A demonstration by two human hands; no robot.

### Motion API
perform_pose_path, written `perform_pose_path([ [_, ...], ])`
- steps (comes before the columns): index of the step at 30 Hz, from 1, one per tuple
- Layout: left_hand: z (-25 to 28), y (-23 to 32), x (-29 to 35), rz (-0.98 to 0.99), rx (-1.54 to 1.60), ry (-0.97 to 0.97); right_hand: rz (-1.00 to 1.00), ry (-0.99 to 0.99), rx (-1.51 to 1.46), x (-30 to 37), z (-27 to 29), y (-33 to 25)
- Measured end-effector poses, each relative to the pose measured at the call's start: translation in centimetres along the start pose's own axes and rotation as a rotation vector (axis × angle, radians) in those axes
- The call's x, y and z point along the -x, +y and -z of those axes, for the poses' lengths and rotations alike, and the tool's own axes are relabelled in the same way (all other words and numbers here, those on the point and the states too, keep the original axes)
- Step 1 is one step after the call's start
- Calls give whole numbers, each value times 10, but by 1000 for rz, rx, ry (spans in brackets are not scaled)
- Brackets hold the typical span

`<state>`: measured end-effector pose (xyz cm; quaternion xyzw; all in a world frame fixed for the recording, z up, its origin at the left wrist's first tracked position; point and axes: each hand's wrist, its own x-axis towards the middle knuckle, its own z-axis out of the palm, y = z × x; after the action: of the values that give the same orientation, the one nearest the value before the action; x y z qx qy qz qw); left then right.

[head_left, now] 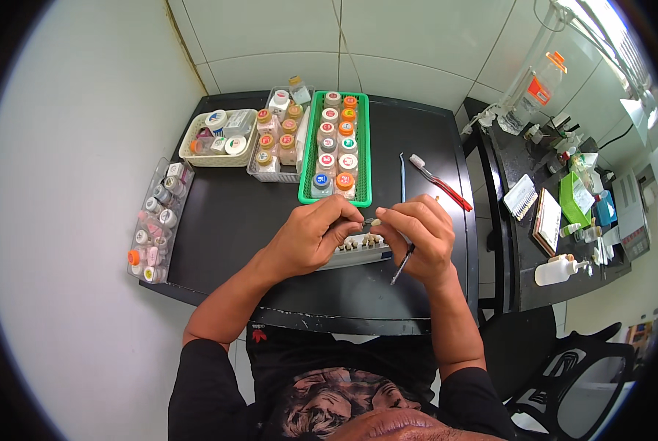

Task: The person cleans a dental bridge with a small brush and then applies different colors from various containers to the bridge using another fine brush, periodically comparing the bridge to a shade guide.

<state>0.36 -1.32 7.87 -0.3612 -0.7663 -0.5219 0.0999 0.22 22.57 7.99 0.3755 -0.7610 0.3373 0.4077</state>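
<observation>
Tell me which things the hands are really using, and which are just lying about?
In use:
- left hand, pinching a tiny piece
- right hand, holding a thin brush
- grey holder of small pieces under the hands

Lying about:
- green tray of jars
- red-handled toothbrush
- cream basket
- clear case of little pots

I sat in a corner of white tiled walls (388, 44), at a small black tabletop (233, 220) pushed against them. To my right stood a second dark counter (516, 158), cluttered, with bright daylight falling from a window (608, 29) above it. A black chair (564, 367) stood beside me.
</observation>
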Motion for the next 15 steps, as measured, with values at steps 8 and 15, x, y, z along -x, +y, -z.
perform_pose_path([
  [8,0,17,8,-119,-112,50,16,-18,-3,1,0,-8],
  [15,-1,17,8,-234,-357,146,-5,-17,16,2,0,-9],
])
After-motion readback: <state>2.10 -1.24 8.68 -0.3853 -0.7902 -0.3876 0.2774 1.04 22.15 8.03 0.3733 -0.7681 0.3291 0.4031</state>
